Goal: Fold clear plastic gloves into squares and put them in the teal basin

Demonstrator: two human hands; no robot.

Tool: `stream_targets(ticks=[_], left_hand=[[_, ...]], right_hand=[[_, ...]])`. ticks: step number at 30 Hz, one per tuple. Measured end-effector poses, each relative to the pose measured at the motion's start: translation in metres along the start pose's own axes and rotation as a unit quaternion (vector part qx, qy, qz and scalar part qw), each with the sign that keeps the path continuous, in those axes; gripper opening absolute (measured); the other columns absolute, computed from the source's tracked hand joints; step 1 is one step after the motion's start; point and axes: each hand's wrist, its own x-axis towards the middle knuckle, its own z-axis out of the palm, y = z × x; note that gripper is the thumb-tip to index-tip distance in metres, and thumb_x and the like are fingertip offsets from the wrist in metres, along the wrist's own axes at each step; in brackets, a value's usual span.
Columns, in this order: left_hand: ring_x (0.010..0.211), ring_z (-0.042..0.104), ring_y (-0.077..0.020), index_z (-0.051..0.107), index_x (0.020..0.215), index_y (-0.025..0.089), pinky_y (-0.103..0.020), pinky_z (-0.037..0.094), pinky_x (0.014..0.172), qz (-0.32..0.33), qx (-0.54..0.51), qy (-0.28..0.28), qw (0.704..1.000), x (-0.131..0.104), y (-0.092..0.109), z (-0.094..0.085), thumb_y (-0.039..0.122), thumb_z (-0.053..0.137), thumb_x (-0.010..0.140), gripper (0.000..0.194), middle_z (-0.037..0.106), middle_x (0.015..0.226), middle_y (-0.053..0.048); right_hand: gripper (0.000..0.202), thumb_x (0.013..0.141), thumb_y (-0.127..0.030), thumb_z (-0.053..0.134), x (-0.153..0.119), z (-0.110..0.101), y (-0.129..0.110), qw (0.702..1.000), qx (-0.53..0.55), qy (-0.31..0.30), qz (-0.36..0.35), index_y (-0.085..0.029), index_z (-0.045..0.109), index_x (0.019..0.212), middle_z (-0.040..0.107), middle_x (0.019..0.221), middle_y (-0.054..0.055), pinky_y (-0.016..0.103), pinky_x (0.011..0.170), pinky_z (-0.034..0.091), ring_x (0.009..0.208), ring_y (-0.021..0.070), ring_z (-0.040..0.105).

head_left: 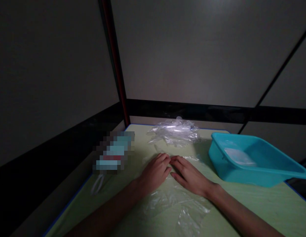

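Note:
A thin, crumpled piece of clear plastic film (176,199) lies on the table beneath my hands. My left hand (155,172) rests over it with fingers bent and close together. Coming in from the other side, my right hand (190,176) has its fingers curled down onto the film, its fingertips almost meeting those of the left. Both thumbs point inward, a little below the fingers. The fingertips seem to pinch the film, though their undersides are hidden. Whether the film is a bag or another shape cannot be made out.
A heap of crumpled clear plastic (176,131) lies at the table's far edge. On the right stands a turquoise basin (244,174) with a flat whitish packet (239,157) inside. A blurred-out object (115,149) with a white loop (97,184) lies left. Walls close in behind and left.

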Motion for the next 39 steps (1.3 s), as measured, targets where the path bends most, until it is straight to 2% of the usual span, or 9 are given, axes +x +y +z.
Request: stream_targets(ticks=[3,6,11,16,24,34,37,39], left_hand=[[0.108,0.041,-0.0191,0.045,0.111,0.014,-0.031,0.030,0.094,0.000,0.012,-0.012,1.000,-0.001,-0.011,0.004,0.025,0.046,0.078,0.035,0.049,0.114,-0.008],[0.119,0.030,-0.0215,0.036,0.122,0.011,-0.035,0.023,0.099,-0.022,0.047,-0.018,0.999,-0.003,-0.021,0.007,0.039,0.045,0.078,0.052,0.038,0.129,-0.012],[0.125,0.020,-0.0232,0.028,0.128,0.008,-0.038,0.017,0.101,-0.060,0.089,-0.034,0.994,-0.008,-0.027,0.010,0.053,0.039,0.076,0.069,0.026,0.135,-0.014],[0.126,0.017,-0.0247,0.028,0.128,0.007,-0.039,0.017,0.100,-0.072,0.113,-0.034,0.990,-0.008,-0.028,0.011,0.056,0.036,0.076,0.072,0.024,0.136,-0.015],[0.126,0.014,-0.0239,0.026,0.129,0.009,-0.040,0.015,0.101,-0.059,0.112,-0.046,0.991,-0.008,-0.033,0.011,0.055,0.036,0.077,0.070,0.022,0.137,-0.014],[0.127,0.014,-0.0220,0.023,0.129,0.009,-0.038,0.011,0.101,-0.029,0.101,-0.080,0.991,0.014,-0.063,0.006,0.056,0.032,0.078,0.070,0.020,0.137,-0.014],[0.127,0.011,-0.0201,0.020,0.130,0.010,-0.038,0.009,0.101,-0.022,0.105,-0.061,0.992,0.018,-0.067,0.000,0.052,0.034,0.078,0.069,0.016,0.138,-0.014],[0.128,0.009,-0.0190,0.020,0.130,0.009,-0.038,0.008,0.102,-0.017,0.110,-0.025,0.994,0.018,-0.061,-0.006,0.048,0.036,0.079,0.066,0.015,0.139,-0.013]], right_hand=[[0.045,0.084,-0.031,0.037,-0.001,0.002,0.003,1.000,-0.021,-0.017,-0.001,-0.011,0.035,0.124,0.039,0.126,0.012,0.034,0.099,0.027,0.116,0.0202,0.034],[0.052,0.086,-0.038,0.030,-0.003,0.005,0.007,0.998,-0.049,-0.045,0.017,-0.009,0.028,0.129,0.030,0.134,0.013,0.037,0.101,0.021,0.122,0.0208,0.026],[0.060,0.086,-0.049,0.022,-0.005,0.004,0.011,0.994,-0.062,-0.077,0.042,-0.012,0.019,0.133,0.022,0.137,0.010,0.039,0.102,0.017,0.125,0.0200,0.018],[0.063,0.084,-0.053,0.021,-0.016,-0.004,0.021,0.990,-0.081,-0.087,0.070,-0.013,0.018,0.134,0.018,0.138,0.008,0.039,0.103,0.016,0.126,0.0198,0.014],[0.063,0.084,-0.052,0.023,-0.038,-0.007,0.042,0.988,-0.088,-0.062,0.115,-0.015,0.014,0.134,0.016,0.138,0.006,0.040,0.102,0.018,0.127,0.0195,0.011],[0.071,0.082,-0.058,0.017,-0.017,-0.004,0.044,0.980,-0.085,-0.066,0.165,-0.009,0.016,0.133,0.015,0.138,0.009,0.041,0.102,0.015,0.127,0.0206,0.007],[0.070,0.083,-0.057,0.018,-0.013,-0.006,0.044,0.980,-0.078,-0.048,0.174,-0.008,0.020,0.132,0.016,0.138,0.011,0.041,0.101,0.016,0.126,0.0215,0.010],[0.066,0.084,-0.053,0.021,-0.012,-0.009,0.042,0.983,-0.073,-0.014,0.170,-0.007,0.023,0.131,0.018,0.137,0.012,0.042,0.102,0.016,0.126,0.0221,0.012]])
